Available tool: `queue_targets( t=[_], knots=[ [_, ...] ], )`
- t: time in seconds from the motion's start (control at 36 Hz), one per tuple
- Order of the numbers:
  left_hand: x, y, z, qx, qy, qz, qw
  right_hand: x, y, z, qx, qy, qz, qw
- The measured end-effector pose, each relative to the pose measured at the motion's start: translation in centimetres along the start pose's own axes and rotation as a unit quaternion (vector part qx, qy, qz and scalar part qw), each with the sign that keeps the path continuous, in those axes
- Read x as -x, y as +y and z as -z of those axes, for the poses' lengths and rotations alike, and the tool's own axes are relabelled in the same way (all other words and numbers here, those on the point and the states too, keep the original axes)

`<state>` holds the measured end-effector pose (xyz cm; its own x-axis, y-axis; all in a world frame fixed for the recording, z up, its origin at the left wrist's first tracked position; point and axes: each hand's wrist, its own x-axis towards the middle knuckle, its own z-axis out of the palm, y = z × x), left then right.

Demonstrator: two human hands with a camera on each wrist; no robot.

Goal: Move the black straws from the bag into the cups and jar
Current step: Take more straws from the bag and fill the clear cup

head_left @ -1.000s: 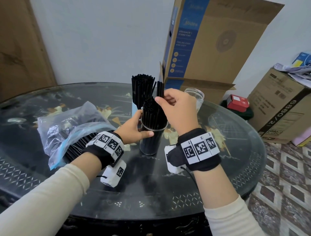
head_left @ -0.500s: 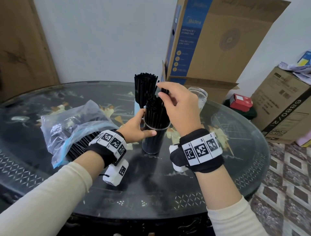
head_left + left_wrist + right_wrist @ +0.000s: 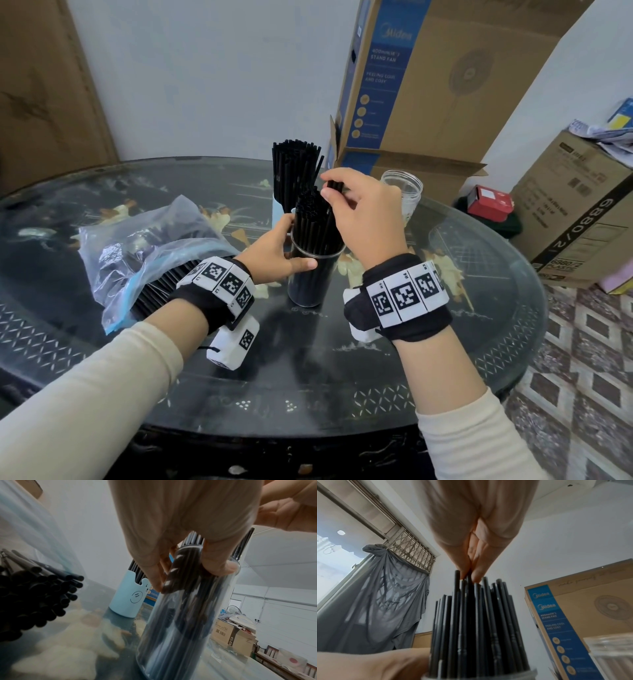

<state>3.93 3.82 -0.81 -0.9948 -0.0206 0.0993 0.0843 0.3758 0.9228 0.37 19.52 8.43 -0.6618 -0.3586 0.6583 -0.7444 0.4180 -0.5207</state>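
A clear glass cup (image 3: 310,281), packed with upright black straws (image 3: 315,222), stands mid-table. My left hand (image 3: 291,245) grips its upper wall, thumb in front; the left wrist view shows the fingers (image 3: 216,566) curled round the glass (image 3: 180,622). My right hand (image 3: 330,187) pinches the tops of a few straws (image 3: 476,622) above the cup between thumb and fingertips (image 3: 476,577). Behind stands a pale blue bear cup (image 3: 126,599) full of straws (image 3: 294,164). A clear plastic bag (image 3: 144,240) at left holds more straws (image 3: 34,595). An empty clear jar (image 3: 402,192) stands behind my right hand.
The round dark glass-topped table (image 3: 308,377) has its edge close in front of me. A tall fan carton (image 3: 428,85) leans at the table's far side. More cardboard boxes (image 3: 579,212) and a red box (image 3: 489,202) sit on the floor at right.
My right hand has come down, pushing the pinched straws deeper into the glass cup; less of them sticks out above my fingers. The left hand keeps its grip on the cup.
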Motion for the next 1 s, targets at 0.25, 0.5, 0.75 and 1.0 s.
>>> queue_targets(
  t=[0.25, 0.5, 0.75, 1.0],
  knots=[
    [0.0, -0.1, -0.1, 0.005, 0.0, -0.006, 1.0, 0.7, 0.0, 0.2, 0.015, 0.012, 0.011, 1.0],
    [-0.1, -0.2, -0.1, 0.006, 0.004, -0.005, 1.0, 3.5, 0.5, 0.2, -0.046, 0.098, 0.004, 0.994],
    [-0.2, -0.6, 0.0, -0.016, 0.002, -0.004, 1.0, 6.1, 0.8, -0.1, -0.054, 0.023, -0.12, 0.991],
    [-0.3, -0.5, 0.3, -0.007, -0.003, -0.009, 1.0, 5.9, 0.5, -1.8, -0.033, 0.071, -0.131, 0.988]
  ],
)
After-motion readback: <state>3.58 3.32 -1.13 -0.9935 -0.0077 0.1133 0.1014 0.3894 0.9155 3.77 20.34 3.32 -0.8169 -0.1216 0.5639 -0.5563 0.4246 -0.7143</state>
